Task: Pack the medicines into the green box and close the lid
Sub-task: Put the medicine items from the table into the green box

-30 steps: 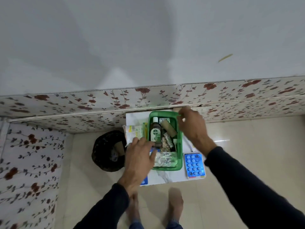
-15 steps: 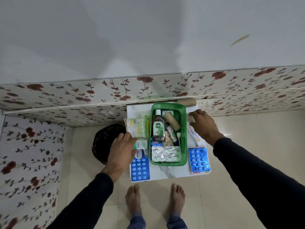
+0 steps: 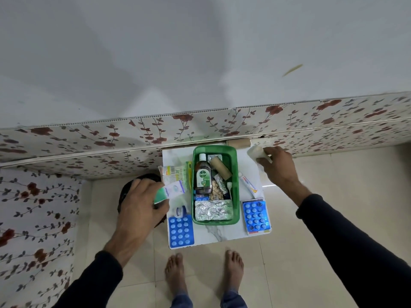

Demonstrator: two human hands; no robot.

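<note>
the green box (image 3: pixel 236 152) sits open in the middle of the small white table (image 3: pixel 224 235), already holding a brown antiseptic bottle (image 3: pixel 202 177), a cardboard-coloured roll (image 3: pixel 221 168) and a foil blister sheet (image 3: pixel 213 210). no lid is in view. beside it on the table lie two blue tablet strips (image 3: pixel 181 230), a white tube (image 3: pixel 248 185) and a flat carton (image 3: pixel 174 172). the left hand (image 3: pixel 139 205) is closed around a small white-and-green carton (image 3: pixel 171 192) just left of the box. the right hand (image 3: pixel 278 166) grips a white bundle (image 3: pixel 255 152), perhaps gauze, at the far right corner. the box looks fairly full, so i judge the risk is that bulky items stacked on the bottle stand proud and stop a lid seating, or that a strip near the table's edge gets knocked to the floor.
</note>
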